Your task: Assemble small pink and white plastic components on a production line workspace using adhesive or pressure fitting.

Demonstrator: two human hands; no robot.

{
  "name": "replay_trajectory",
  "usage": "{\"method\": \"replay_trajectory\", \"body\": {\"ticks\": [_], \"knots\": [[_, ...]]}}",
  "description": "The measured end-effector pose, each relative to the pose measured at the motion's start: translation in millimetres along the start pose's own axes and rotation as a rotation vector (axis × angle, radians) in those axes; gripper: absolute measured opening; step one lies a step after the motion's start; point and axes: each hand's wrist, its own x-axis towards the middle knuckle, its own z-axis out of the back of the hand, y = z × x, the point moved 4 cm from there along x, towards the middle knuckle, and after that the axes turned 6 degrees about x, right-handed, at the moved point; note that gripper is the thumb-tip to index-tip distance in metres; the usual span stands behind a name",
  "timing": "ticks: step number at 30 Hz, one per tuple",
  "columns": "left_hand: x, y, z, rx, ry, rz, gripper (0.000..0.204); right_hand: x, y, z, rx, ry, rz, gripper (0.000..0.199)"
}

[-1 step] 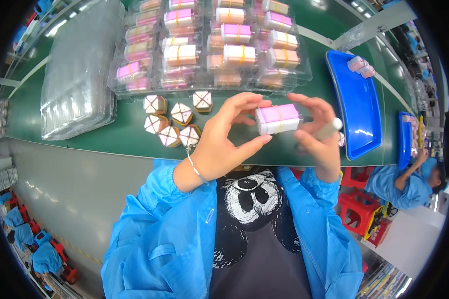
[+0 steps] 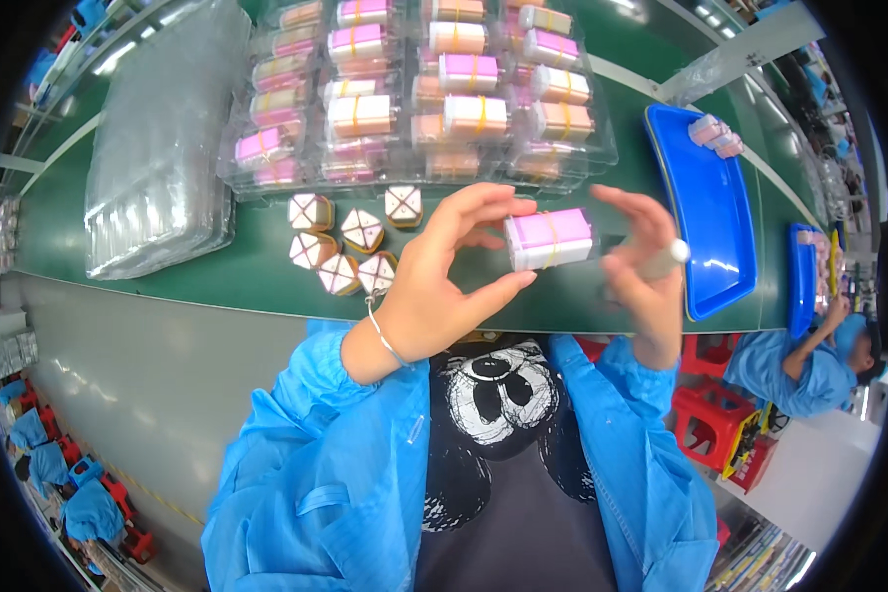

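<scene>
Pink-white block (image 2: 551, 239) between the hands (image 2: 438, 271)

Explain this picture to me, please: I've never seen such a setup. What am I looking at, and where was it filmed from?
There is no machine here, just a person in a blue jacket using bare hands. The view looks down from a wide fisheye camera on the person's head, so straight edges bend near the rim.

The left hand holds a pink-and-white block with a yellow band. The right hand, blurred, holds a pen-like stick with a white end.

On the green tabletop are a clear plastic tray of banded blocks, six blocks marked with crosses, a stack of clear trays and a blue tray.
</scene>
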Motion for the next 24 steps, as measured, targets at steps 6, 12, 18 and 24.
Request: {"method": "replay_trajectory", "body": {"ticks": [6, 12, 18, 24], "knots": [[12, -16, 33, 0.048, -0.06, -0.052, 0.067, -23, 39, 92, -0.911, -0.509, 0.012, 0.03], [11, -12, 47, -0.119, -0.084, 0.002, 0.054, -50, 17, 131, -0.864, -0.509, -0.258, 0.037], [10, -8, 43, -0.095, -0.108, -0.031, 0.048, -48, -20, 117, -0.618, -0.259, -0.335, 0.052], [10, -9, 43, -0.021, -0.117, -0.048, 0.047, -34, -18, 99, -0.718, -0.286, -0.327, 0.062]]}}
